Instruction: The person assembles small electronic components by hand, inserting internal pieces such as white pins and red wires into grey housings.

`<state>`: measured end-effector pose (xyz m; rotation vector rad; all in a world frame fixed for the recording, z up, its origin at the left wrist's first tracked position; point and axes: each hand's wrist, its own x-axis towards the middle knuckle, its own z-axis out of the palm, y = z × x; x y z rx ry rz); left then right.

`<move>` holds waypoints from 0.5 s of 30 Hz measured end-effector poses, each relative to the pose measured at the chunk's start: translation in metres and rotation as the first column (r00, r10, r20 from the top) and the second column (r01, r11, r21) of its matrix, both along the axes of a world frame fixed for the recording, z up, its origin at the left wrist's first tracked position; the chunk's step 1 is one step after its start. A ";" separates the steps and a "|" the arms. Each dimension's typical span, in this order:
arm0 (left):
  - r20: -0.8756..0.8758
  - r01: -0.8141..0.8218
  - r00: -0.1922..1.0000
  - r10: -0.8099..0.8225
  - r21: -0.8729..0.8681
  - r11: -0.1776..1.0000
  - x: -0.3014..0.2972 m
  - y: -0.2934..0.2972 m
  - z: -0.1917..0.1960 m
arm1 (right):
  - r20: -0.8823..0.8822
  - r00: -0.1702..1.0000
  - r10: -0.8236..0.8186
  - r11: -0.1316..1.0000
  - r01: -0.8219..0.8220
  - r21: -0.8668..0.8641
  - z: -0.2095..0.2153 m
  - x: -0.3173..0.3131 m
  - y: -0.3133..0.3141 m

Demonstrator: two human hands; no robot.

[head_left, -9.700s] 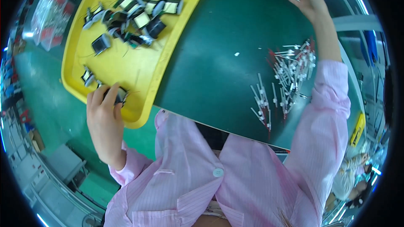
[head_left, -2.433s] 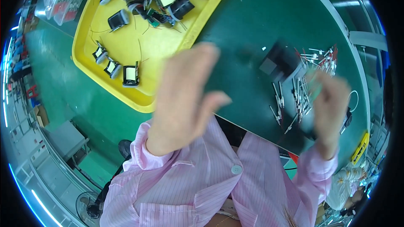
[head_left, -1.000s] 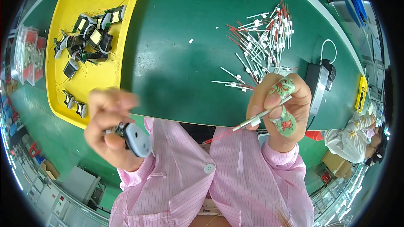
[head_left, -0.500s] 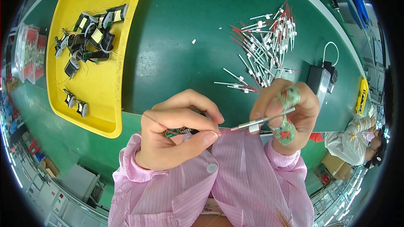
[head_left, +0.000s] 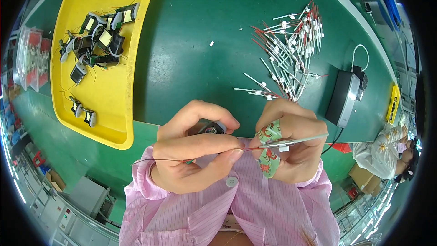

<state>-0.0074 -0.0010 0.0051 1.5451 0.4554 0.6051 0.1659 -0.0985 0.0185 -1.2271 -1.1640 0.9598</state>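
Note:
My left hand [head_left: 193, 145] is closed around a small black part with a round end [head_left: 212, 129], mostly hidden by the fingers. Its thumb and forefinger pinch thin red wire [head_left: 251, 149], and a dark wire [head_left: 160, 159] trails out leftward past the wrist. Close beside it, my right hand [head_left: 298, 125] is closed on a slim metal-and-white rod [head_left: 298, 141] with a small white tab [head_left: 284, 148]. Green patterned tape [head_left: 269, 133] wraps its thumb and forefinger. The red wire runs between the rod's left end and my left fingertips; whether it is joined there I cannot tell.
A yellow tray [head_left: 129, 82] at left holds several black wired parts [head_left: 105, 38]. Similar rods with red wires [head_left: 291, 50] lie piled at back right, near a black box [head_left: 342, 98] with a cable. Clear bags [head_left: 34, 59] lie far left. Another person [head_left: 380, 152] sits at far right.
My right hand has come left and down toward my left hand, bringing the rod flatter. The round end of the black part has come into view, and the trailing wire has swung lower.

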 end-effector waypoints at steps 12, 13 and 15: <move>0.149 -0.017 0.987 0.064 -0.299 0.954 -0.003 -0.008 -0.006 | -0.125 0.983 -0.137 0.990 0.139 0.009 -0.009 -0.003 -0.003; 0.148 -0.014 0.987 0.061 -0.299 0.954 -0.002 -0.010 -0.007 | -0.126 0.982 -0.139 0.990 0.142 0.009 -0.011 -0.004 -0.003; 0.155 -0.147 0.961 0.231 -0.421 0.895 -0.002 -0.016 -0.008 | -0.320 0.925 -0.204 0.978 0.180 -0.103 -0.009 -0.010 -0.003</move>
